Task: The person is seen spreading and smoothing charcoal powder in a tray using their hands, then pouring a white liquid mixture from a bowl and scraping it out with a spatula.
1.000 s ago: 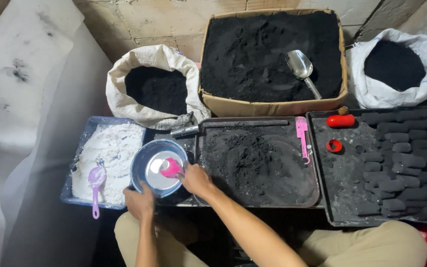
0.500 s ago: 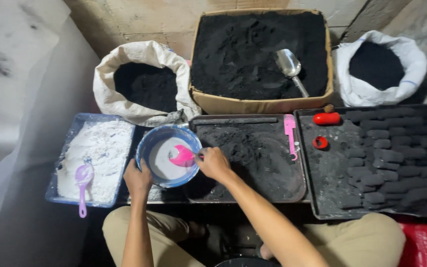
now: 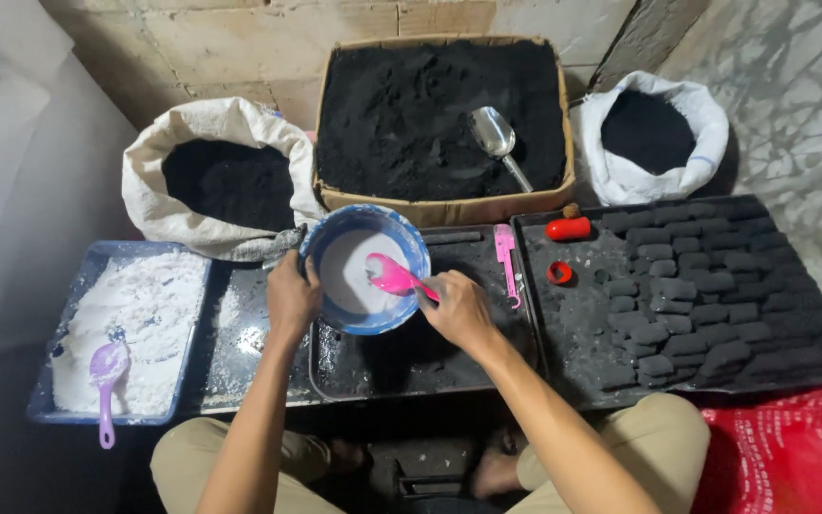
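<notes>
My left hand [image 3: 292,297] grips the left rim of a blue bowl [image 3: 409,247] with white liquid inside, held tilted over the middle black tray [image 3: 373,366] of dark powder. My right hand [image 3: 459,309] holds a pink spoon [image 3: 394,277] by its handle, the spoon's head dipped in the white liquid. Both forearms reach up from the bottom of the view, above my knees in tan trousers.
A blue tray of white powder [image 3: 135,314] with a purple spoon [image 3: 106,376] lies at left. Behind stand two sacks of black powder [image 3: 230,181] [image 3: 654,128] and a cardboard box [image 3: 444,205] with a metal scoop [image 3: 497,138]. The right tray [image 3: 696,295] holds several black briquettes, red pieces and a pink tool [image 3: 506,252].
The bowl has moved right, from beside the middle tray to over it, and is lifted closer. My right hand with the pink spoon moved along with it.
</notes>
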